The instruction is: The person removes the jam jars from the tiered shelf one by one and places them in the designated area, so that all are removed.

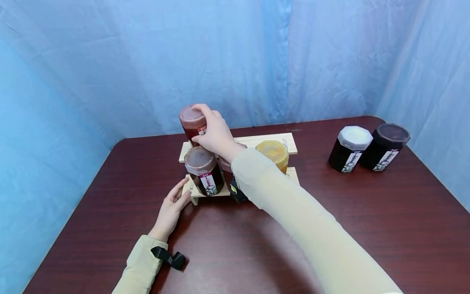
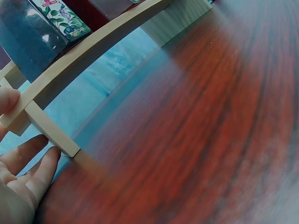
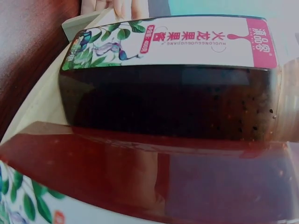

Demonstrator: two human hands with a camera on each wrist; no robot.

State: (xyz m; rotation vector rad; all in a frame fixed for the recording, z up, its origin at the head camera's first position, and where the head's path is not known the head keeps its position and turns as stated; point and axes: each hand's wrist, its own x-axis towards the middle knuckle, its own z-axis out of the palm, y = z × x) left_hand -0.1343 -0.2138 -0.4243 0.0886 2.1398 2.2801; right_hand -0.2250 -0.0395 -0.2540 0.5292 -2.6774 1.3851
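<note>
My right hand (image 1: 218,132) grips a red jam jar (image 1: 191,122) by its upper part at the back left of a two-tier wooden rack (image 1: 290,143). That jar's base is hidden behind a dark jam jar (image 1: 214,179) on the lower tier, whose label faces forward. Beside the dark jar, a second red jar (image 3: 117,182) is mostly covered by my right arm in the head view. At the lower tier's left end, my left hand (image 1: 171,208) holds the rack, thumb (image 2: 8,99) at the shelf corner and fingers by the leg (image 2: 53,130).
A yellow jar (image 1: 273,152) stands at the rack's right, partly behind my right sleeve. Two more dark jars, one with a white lid (image 1: 355,136) and one with a dark lid (image 1: 393,134), stand together on the table's right. Blue curtains (image 1: 235,61) hang behind the brown table (image 1: 92,212).
</note>
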